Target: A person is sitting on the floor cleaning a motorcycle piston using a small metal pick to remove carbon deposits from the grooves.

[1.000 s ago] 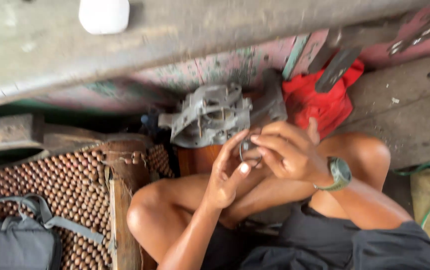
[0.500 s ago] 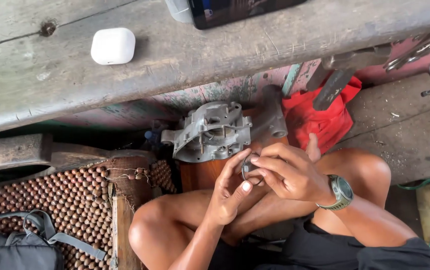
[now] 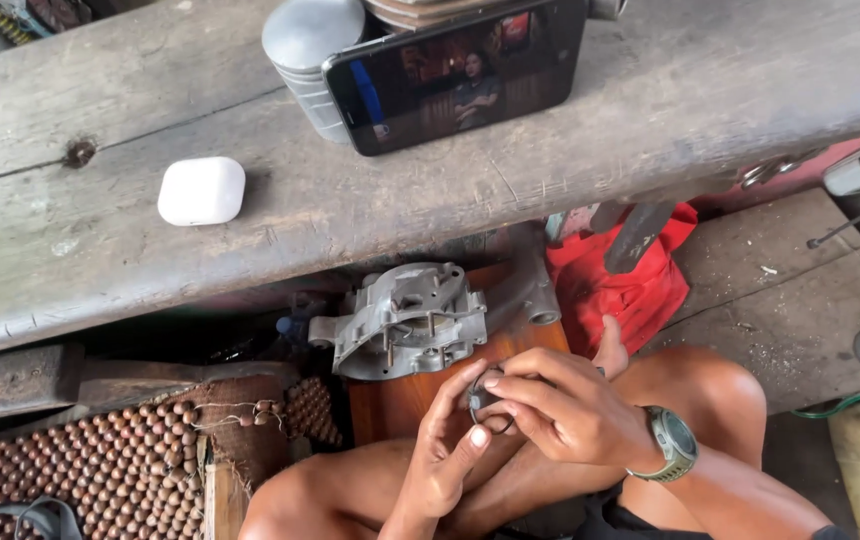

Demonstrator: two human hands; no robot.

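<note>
Head view, left to right. At lower left, a mat of brown wooden beads [image 3: 70, 470], round and closely packed, lies on the low surface with a frayed woven edge. Above it, a weathered grey wooden bench [image 3: 100, 260], cracked along the grain and showing one dark knot, carries a small white earbud case [image 3: 201, 191] of smooth plastic with rounded corners. Farther along the bench a ribbed grey metal cylinder [image 3: 308, 55] stands behind a dark-framed phone [image 3: 456, 72] propped on its long edge, screen lit. Below the bench edge, a cast grey metal housing [image 3: 405, 318], matt and ribbed with protruding studs, rests on an orange-brown block. In front of it the left hand [image 3: 445, 450] rises with fingers curled, thumb and forefinger pinching a small dark ring-shaped part [image 3: 485, 405]; its material cannot be told. The right hand [image 3: 560, 410], fingers bent over and pressed to the same ring, grips it from the other side, so the part sits between both hands above the bare knees. The right wrist bears a grey-green watch [image 3: 672, 445]. Behind, a crumpled red cloth [image 3: 630, 290] lies on rough planks.
</note>
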